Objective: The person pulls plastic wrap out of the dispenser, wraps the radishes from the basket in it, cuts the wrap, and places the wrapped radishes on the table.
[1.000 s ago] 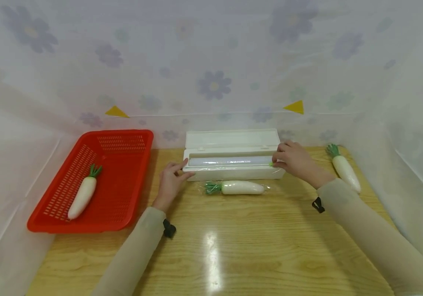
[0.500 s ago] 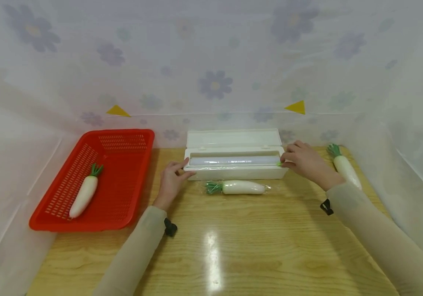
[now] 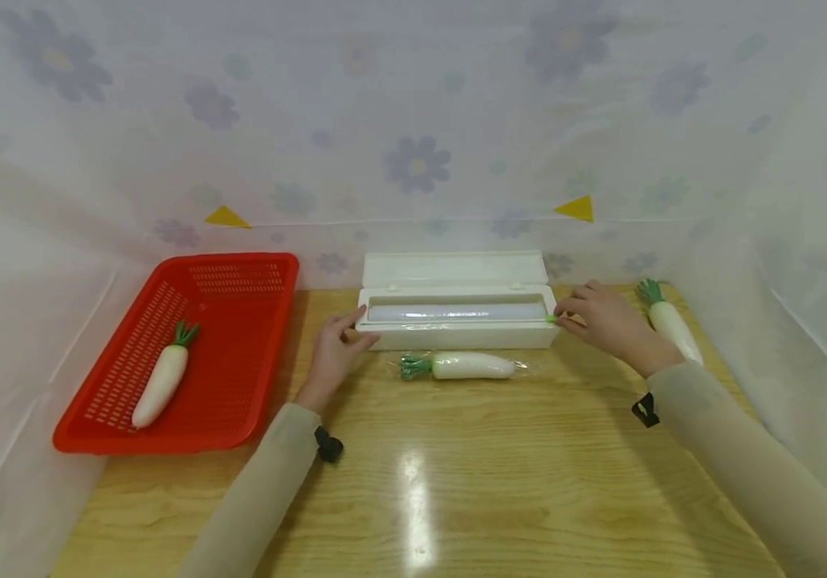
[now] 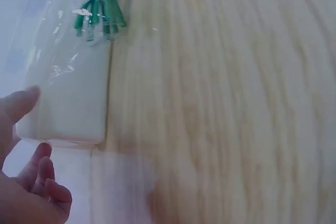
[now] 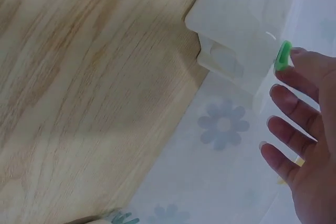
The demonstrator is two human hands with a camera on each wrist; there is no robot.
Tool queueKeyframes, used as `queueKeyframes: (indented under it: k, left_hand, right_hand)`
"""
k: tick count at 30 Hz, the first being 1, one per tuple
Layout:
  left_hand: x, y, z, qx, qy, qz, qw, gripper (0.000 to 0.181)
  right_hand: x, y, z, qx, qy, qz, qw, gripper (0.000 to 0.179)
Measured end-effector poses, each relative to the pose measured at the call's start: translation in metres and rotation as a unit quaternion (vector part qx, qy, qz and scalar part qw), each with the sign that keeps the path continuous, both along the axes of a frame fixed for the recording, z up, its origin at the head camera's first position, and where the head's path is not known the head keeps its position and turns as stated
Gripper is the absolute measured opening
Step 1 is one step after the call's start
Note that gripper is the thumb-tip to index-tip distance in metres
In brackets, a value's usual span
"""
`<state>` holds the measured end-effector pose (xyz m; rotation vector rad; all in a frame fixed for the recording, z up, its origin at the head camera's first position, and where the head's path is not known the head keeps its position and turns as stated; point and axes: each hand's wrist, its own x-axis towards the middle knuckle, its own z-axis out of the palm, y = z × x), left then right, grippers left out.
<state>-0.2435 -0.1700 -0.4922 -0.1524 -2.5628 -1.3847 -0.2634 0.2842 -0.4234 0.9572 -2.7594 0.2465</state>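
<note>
A white cling film box (image 3: pixel 457 335) stands at the back of the wooden table with its lid (image 3: pixel 454 269) raised. Inside lies a roll of cling film (image 3: pixel 450 312). My left hand (image 3: pixel 332 353) holds the box's left end, thumb at the front and fingers at the corner. With thumb and index finger, my right hand (image 3: pixel 604 325) pinches the green slide cutter (image 5: pixel 283 56) at the box's right end; its other fingers are spread apart in the right wrist view. Before the box lies a film-wrapped white radish (image 3: pixel 473 366); its green top (image 4: pixel 102 11) shows in the left wrist view.
On the left is a red plastic basket (image 3: pixel 260 385) with an unwrapped white radish (image 3: pixel 160 385) in it. Another radish (image 3: pixel 674 329) lies at the far right, partly behind the right forearm. A flowered white curtain (image 3: pixel 417 193) closes off the back and sides.
My right hand has moved right along the box with the green slide cutter, reaching the right end. My left hand stays at the left end.
</note>
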Motion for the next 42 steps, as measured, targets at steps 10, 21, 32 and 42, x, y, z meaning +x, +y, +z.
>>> queueKeyframes:
  k: [10,21,32,42]
  left_hand:
    - [0.021,0.027,0.007,-0.010,0.112,0.043,0.9927,0.038]
    - [0.039,0.096,0.018,-0.301,0.074,-0.177,0.9340,0.033]
    - [0.039,0.116,0.007,-0.418,0.067,-0.138,0.8954,0.043]
    - [0.047,0.107,0.010,-0.442,0.078,-0.137,0.8832,0.030]
  right_hand:
    - [0.034,-0.051,-0.018,0.002,0.102,0.081,0.9915,0.019]
    - [0.052,-0.091,-0.061,0.053,0.065,0.052,0.9952,0.033]
    - [0.057,-0.104,-0.063,0.057,0.086,0.039,0.9939,0.035]
    - [0.075,-0.118,-0.056,0.020,0.002,0.039,0.9990,0.030]
